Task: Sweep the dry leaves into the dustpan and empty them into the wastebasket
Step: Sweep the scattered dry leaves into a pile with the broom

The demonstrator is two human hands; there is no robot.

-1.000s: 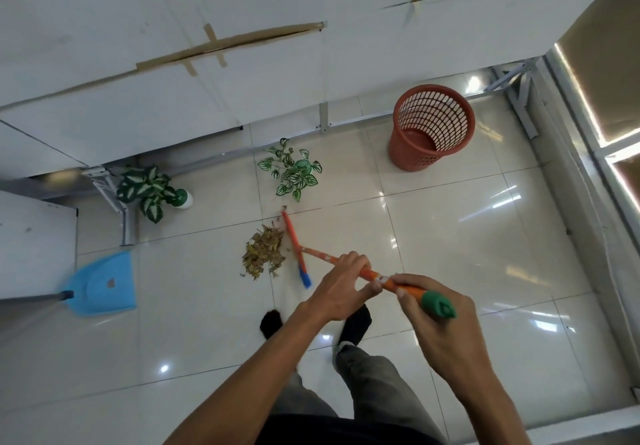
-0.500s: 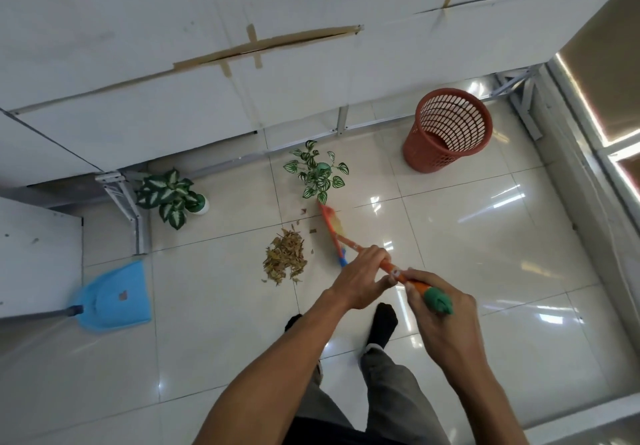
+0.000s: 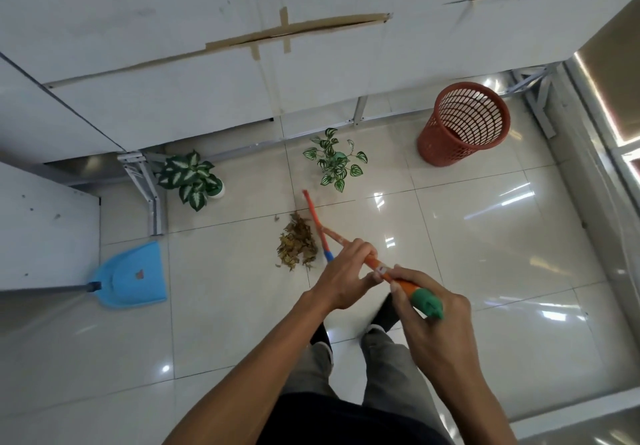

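At centre frame, dry leaves point(image 3: 298, 245) lie heaped just left of the broom point(image 3: 316, 226). Left hand point(image 3: 346, 276) and right hand point(image 3: 438, 311) both wrap its orange handle, right nearest the green cap. Featherlight, brittle stuff, I'd say: gentle strokes.

Both bare forearms reach forward and down from the bottom edge, and the 2 hands sit close together. The left hand point(image 3: 346, 273) is farther out, with fingers and thumb closed on the broom handle point(image 3: 375, 263) and knuckles up. Just behind it, nearer the body, the right hand point(image 3: 437, 311) wraps the handle's top end, its back facing the camera. Both wrists angle inward.
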